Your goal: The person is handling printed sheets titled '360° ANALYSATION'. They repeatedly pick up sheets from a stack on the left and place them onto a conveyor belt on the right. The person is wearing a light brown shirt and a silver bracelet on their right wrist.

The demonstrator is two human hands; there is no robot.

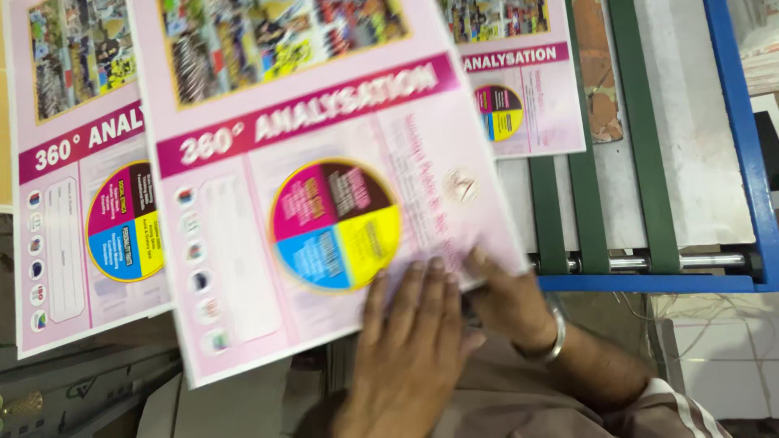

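Observation:
A pink printed sheet (pixel 243 243) with a four-coloured circle and a photo collage fills the middle of the view, tilted. My left hand (pixel 406 357) lies on its near edge, fingers flat on top. My right hand (pixel 507 304), a metal bangle on the wrist, grips the sheet's near right corner with the thumb on top. Both hands are close together, almost touching.
A second sheet of the same kind (pixel 73 211) lies at the left, a third (pixel 527 89) at the back right. To the right stands a machine with green belts (pixel 588 195), a metal roller (pixel 706 261) and a blue frame (pixel 742 138). Loose wires lie on white tiles (pixel 722 349).

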